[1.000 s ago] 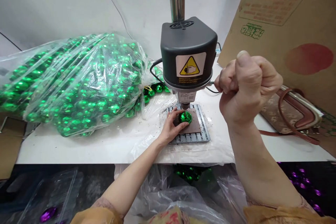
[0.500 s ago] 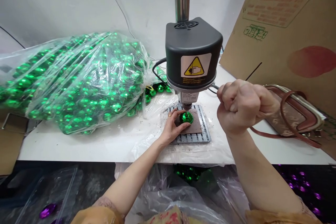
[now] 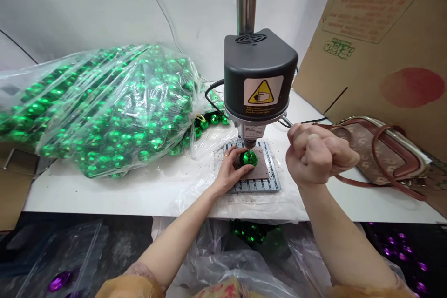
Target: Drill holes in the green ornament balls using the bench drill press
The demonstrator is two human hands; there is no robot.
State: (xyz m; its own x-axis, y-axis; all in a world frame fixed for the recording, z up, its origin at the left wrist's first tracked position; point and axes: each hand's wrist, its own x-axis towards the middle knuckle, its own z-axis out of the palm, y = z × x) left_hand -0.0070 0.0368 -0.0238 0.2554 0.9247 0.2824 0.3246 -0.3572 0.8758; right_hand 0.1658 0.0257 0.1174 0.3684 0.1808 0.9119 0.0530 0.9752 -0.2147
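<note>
A small bench drill (image 3: 259, 84) with a black head and a yellow warning label stands on the white table (image 3: 104, 191). My left hand (image 3: 230, 167) pinches a shiny green bauble (image 3: 248, 157) on the brown pad of the slotted base plate (image 3: 270, 181), right under the drill bit. My right hand (image 3: 316, 153) is a closed fist round the drill's thin metal lever (image 3: 287, 122), to the right of the head.
A big clear plastic bag of green baubles (image 3: 101, 107) fills the table's left side. A cardboard box (image 3: 384, 37) leans at the right, with a brown handbag (image 3: 380, 149) in front of it. Bags with green and purple baubles lie below the table edge.
My right fist has come down with the lever, from level with the drill head to below it. The drill head has dropped onto the bauble. My left hand has stayed put.
</note>
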